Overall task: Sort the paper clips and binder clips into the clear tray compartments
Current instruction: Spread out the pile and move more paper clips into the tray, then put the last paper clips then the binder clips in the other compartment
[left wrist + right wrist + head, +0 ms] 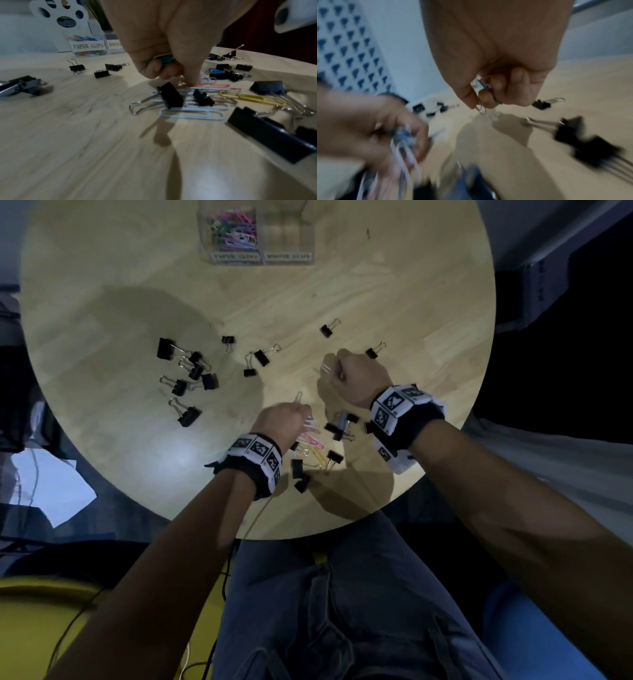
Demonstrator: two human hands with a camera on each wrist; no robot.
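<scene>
1. A round pale wooden table fills my head view; at its far edge stands the clear tray, its left compartment labelled PAPER CLIPS and holding coloured clips, its right, binder-clip compartment apparently empty.
2. My left hand is clenched around a bundle of paper clips, one fingertip pressing a pink paper clip in the near pile.
3. My right hand pinches several paper clips.
4. I judge this the paper-clip gathering step; next, carry both handfuls to the left compartment.
5. Counts: roughly twenty black binder clips scattered, perhaps eight loose paper clips; blur hinders counting.
</scene>
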